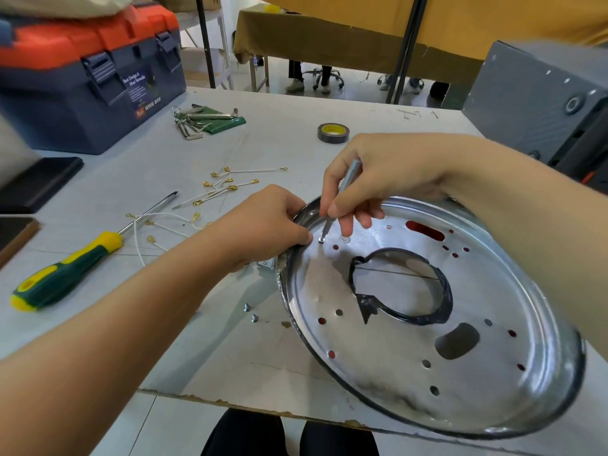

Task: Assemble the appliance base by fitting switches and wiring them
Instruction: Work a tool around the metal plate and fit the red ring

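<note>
Two hands at mid-frame — my left hand (273, 222) grips the metal base (411, 350) rim, my right hand (378, 179) pinches a bit driver (342, 195) on a screw (321, 240); next, steady turning.

A white table (296, 357) holds a shiny round metal base (427, 373), a green and yellow screwdriver (65, 271), white wires (210, 195), two small screws (250, 312), a tape roll (333, 133), bent metal keys (204, 118) and a blue toolbox (85, 80).

A workshop: a toolbox (88, 77), hex keys (204, 121), screwdriver (65, 269) and tape roll (333, 133) lie on the white bench (296, 106).
</note>
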A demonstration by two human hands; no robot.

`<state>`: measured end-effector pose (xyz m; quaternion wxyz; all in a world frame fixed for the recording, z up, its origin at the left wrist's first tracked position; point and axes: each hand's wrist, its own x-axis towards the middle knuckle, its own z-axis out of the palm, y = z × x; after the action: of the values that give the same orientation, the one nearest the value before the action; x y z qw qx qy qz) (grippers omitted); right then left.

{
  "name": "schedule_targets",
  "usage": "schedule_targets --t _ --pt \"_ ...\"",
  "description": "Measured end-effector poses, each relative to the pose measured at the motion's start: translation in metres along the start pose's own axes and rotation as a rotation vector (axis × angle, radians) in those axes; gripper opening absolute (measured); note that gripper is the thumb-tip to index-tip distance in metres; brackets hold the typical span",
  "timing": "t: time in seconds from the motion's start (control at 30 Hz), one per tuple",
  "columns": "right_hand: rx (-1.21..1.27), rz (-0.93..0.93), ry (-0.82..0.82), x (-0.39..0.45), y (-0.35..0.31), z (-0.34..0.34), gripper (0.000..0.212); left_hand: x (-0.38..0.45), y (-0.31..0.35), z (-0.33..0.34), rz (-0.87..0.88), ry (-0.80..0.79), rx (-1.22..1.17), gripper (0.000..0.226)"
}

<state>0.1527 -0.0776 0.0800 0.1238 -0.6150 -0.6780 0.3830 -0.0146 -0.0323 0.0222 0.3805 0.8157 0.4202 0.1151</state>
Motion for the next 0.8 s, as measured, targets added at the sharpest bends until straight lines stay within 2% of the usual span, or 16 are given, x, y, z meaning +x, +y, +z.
schedule_targets --t 0.13,0.23,0.33,0.53,0.67,0.8 --pt "-0.301 0.135 0.011 0.005 -0.02 -0.001 0.008 -0.001 0.001 0.001 -0.004 0.019 0.001 0.01" --pt "-0.601 0.172 0.038 0.01 -0.03 0.006 0.026 -0.001 0.001 0.002 -0.005 0.017 -0.008 0.01" --pt "-0.708 0.189 0.027 0.01 -0.033 0.009 0.035 -0.001 0.001 0.003 -0.011 0.015 -0.019 0.01" --pt "-0.885 0.024 0.005 0.008 -0.036 0.011 0.034 0.002 -0.001 0.003 -0.011 0.012 -0.022 0.011" --pt "-1.064 -0.114 0.018 0.006 -0.039 0.013 0.045 0.003 -0.003 0.003 -0.006 0.012 -0.005 0.013" --pt "-1.127 -0.173 0.027 0.004 -0.04 0.015 0.039 0.004 -0.004 0.003 0.002 0.014 0.011 0.011"
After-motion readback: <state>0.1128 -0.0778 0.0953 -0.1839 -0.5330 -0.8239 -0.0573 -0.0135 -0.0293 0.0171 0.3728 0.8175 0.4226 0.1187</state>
